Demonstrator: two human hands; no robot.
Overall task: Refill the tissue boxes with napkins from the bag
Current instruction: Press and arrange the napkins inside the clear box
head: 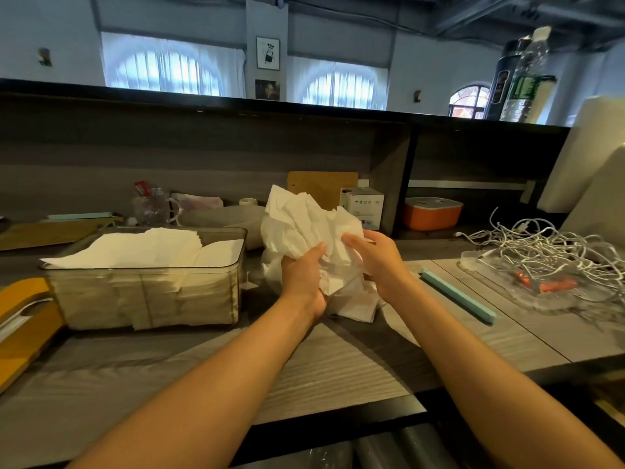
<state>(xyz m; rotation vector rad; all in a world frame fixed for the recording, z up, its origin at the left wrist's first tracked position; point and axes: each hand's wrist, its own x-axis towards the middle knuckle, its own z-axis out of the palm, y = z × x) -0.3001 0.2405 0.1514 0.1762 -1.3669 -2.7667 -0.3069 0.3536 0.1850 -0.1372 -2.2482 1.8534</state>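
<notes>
Left hand [302, 277] and right hand [372, 257]: both gripping a crumpled wad of napkins [304, 221]; right of the full tissue box [148, 282].

white napkins [304, 221], orange container [431, 213], teal strip [456, 294], grey wood-grain counter [321, 374]

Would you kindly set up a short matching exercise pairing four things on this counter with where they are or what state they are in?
Things:
1. napkins
2. clear box
3. orange box
4. cables

Places or states:
A. on the glass tray at right
B. held in both hands
C. in the shelf recess
D. at left, full of napkins

Pairs: 1-B, 2-D, 3-C, 4-A
</notes>
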